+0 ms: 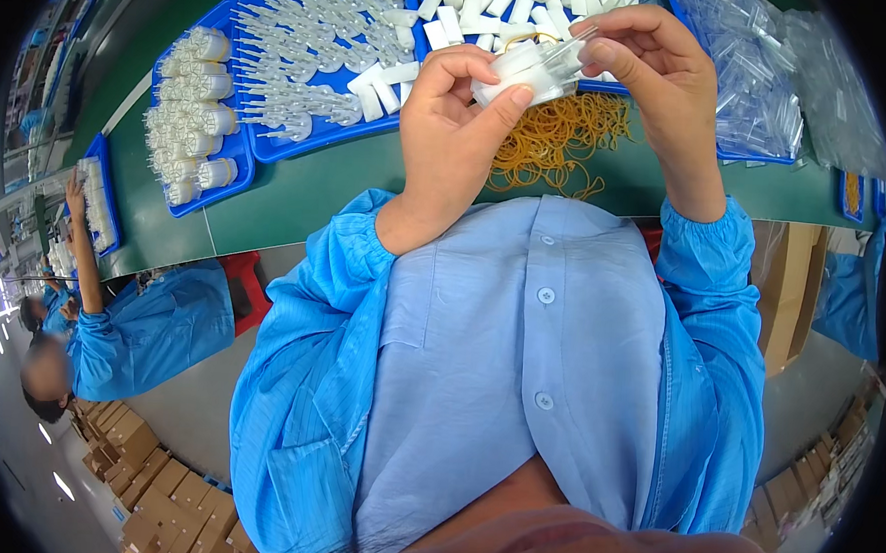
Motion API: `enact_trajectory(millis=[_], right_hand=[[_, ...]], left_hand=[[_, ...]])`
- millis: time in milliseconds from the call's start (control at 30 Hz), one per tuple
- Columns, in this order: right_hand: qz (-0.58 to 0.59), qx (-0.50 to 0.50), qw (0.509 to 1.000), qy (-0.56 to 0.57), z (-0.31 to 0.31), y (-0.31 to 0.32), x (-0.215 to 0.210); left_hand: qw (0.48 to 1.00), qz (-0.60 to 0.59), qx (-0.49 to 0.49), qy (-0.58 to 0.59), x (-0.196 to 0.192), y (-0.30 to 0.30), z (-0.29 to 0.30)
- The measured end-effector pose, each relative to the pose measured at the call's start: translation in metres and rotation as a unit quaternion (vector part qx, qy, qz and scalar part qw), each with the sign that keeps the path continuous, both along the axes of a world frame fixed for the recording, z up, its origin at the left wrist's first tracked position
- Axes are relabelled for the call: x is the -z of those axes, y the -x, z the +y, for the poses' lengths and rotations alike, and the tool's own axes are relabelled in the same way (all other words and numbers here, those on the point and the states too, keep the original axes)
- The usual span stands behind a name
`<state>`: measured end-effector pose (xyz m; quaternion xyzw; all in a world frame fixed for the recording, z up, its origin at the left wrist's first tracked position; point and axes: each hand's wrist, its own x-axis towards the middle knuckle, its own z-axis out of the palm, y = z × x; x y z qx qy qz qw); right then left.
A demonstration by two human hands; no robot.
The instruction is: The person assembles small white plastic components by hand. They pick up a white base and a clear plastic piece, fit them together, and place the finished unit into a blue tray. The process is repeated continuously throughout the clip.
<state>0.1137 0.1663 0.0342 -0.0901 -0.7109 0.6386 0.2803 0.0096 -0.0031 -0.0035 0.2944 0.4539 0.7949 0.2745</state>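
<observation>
Both hands grip one small bundle of white plastic parts (534, 69) just above the pile of yellow rubber bands (560, 137) on the green bench (317, 195). The left hand (451, 127) pinches its near end, the right hand (654, 77) its far end.

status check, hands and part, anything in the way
Left hand and right hand both gripping small white plastic parts bundle. Held above rubber band pile. Nothing in the way.
</observation>
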Motion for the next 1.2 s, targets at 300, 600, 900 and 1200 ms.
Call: enact_trajectory(millis=[300,600,900,1200], right_hand=[[-0.03,-0.012,0.995,0.097,-0.011,0.012,-0.011],[-0.004,0.057,0.911,-0.409,-0.006,0.019,-0.019],[-0.041,0.023,0.866,-0.498,-0.029,0.024,-0.011],[0.014,-0.02,0.898,-0.44,-0.021,0.027,-0.004]], left_hand=[[0.995,-0.099,0.017,0.027,0.0,-0.001,-0.002],[0.983,-0.176,0.034,0.022,-0.004,-0.002,-0.003],[0.969,-0.239,0.053,0.027,-0.004,0.001,-0.005],[0.964,-0.254,0.079,-0.016,-0.004,0.003,-0.006]])
